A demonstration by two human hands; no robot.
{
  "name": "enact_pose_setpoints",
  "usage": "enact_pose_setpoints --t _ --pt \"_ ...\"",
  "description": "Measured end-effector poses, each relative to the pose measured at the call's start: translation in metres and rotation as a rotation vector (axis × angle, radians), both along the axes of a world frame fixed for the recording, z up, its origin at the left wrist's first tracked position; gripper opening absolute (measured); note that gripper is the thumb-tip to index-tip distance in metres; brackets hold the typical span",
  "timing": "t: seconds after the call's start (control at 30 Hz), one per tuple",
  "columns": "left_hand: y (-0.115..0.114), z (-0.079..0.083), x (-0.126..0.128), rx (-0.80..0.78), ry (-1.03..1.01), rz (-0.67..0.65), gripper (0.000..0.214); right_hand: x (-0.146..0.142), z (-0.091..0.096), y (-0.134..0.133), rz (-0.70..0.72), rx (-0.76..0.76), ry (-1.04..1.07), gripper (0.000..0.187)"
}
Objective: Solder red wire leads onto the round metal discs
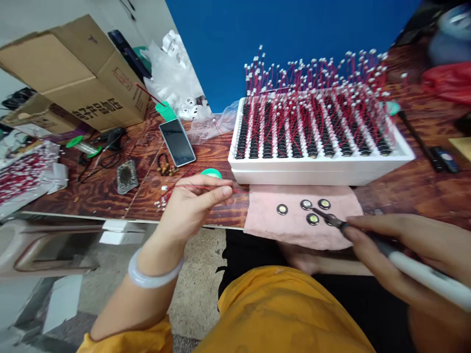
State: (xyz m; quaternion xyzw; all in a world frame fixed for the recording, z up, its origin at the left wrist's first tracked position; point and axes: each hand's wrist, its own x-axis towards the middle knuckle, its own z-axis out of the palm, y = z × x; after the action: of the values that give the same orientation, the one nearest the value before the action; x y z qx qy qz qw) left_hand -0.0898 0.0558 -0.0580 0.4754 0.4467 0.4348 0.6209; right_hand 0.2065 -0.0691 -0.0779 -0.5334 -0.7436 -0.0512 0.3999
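Observation:
My left hand (195,201) is pinched on a thin red wire (191,186) at the table's front edge. A pale bangle sits on that wrist. My right hand (408,250) is closed round a soldering iron (405,264) with a white handle; its dark tip points at several small round LED discs (312,218) lying on a pink cloth (272,228). Behind the cloth stands a white foam tray (320,169) packed with rows of discs with red wires sticking up.
A phone (177,142) lies face up to the left of the tray. Cardboard boxes (79,73) and plastic bags stand at the back left. A solder spool (83,146), a black cable, a tip-cleaning pad (127,176) and loose wires lie at the left.

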Motion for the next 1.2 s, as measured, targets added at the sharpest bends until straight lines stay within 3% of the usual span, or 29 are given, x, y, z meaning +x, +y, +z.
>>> enact_pose_setpoints --t 0.03,0.13,0.27,0.53,1.03,1.2 --pt "-0.008 -0.002 0.012 -0.035 -0.051 -0.025 0.025 -0.007 0.002 0.003 0.088 0.003 -0.005 0.007" --pt "-0.025 -0.009 0.042 -0.106 -0.177 -0.106 0.022 -0.024 0.005 0.013 0.160 0.050 0.031 0.011" --pt "-0.033 -0.013 0.061 -0.124 -0.241 -0.152 0.021 -0.035 0.003 0.020 0.158 0.079 0.007 0.013" --pt "-0.036 -0.016 0.063 -0.114 -0.260 -0.220 0.015 -0.034 -0.001 0.023 0.155 0.092 0.012 0.009" --pt "-0.040 -0.023 0.064 -0.088 -0.202 -0.154 0.016 -0.037 -0.004 0.026 0.182 0.079 -0.020 0.009" --pt "-0.042 -0.027 0.063 -0.067 -0.196 -0.203 0.013 -0.041 -0.003 0.027 0.181 0.083 -0.020 0.010"
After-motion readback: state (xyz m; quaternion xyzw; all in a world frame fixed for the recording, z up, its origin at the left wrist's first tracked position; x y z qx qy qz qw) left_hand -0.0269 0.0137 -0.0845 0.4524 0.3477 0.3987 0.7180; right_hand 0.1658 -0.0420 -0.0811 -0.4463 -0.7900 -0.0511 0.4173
